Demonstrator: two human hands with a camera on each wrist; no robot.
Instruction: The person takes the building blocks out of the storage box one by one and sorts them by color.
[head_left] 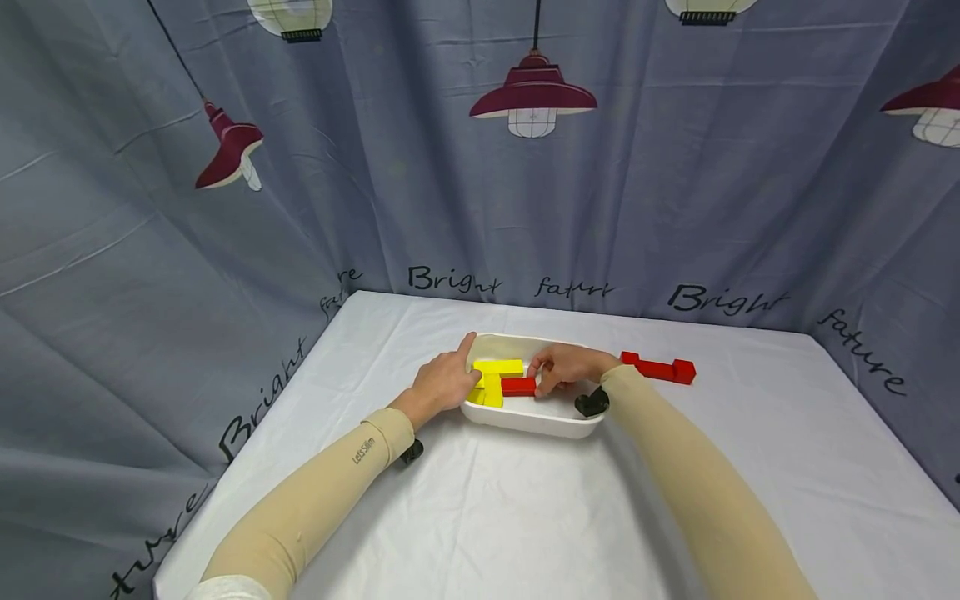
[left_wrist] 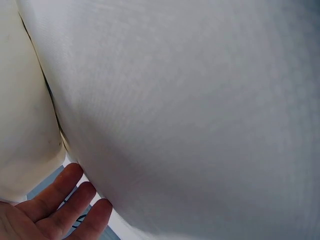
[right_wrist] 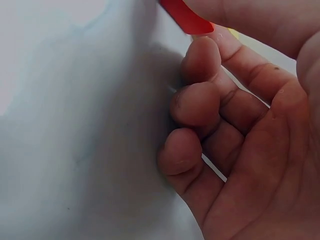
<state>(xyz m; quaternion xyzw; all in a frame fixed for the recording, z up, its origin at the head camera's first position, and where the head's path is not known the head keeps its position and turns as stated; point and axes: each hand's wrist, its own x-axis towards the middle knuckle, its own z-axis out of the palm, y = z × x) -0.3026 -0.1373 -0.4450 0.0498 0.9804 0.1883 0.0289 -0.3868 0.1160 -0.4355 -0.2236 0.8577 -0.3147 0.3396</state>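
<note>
On the left, a beige sleeve [head_left: 322, 492] covers the left forearm, with a black device [head_left: 412, 452] at the wrist. The left hand [head_left: 442, 379] rests at the left end of a white tray [head_left: 532, 423]. Its grip is loose: the index finger lies straight along the rim, the thumb reaches over the edge, and the left wrist view shows the other three fingers extended and slightly spread.

Inside the tray's left part are plain bright-yellow blocks: a far yellow block [head_left: 498, 367] lies lengthwise left to right, and a nearer yellow block [head_left: 492, 392] runs from front to back. Just right of the latter lies a red block [head_left: 517, 387], a smooth, glossy, straight-edged bar. Its long axis runs left to right, roughly along the tray's length, its left end pointing at the yellow and its right end at the right hand [head_left: 567, 365]. That hand's grip pinches this right end between thumb and finger, while the right wrist view shows the remaining fingers curled.

Farther right, outside the tray on the white-covered tabletop [head_left: 450, 517], red pieces [head_left: 658, 370] form a bar with blocky ends.
</note>
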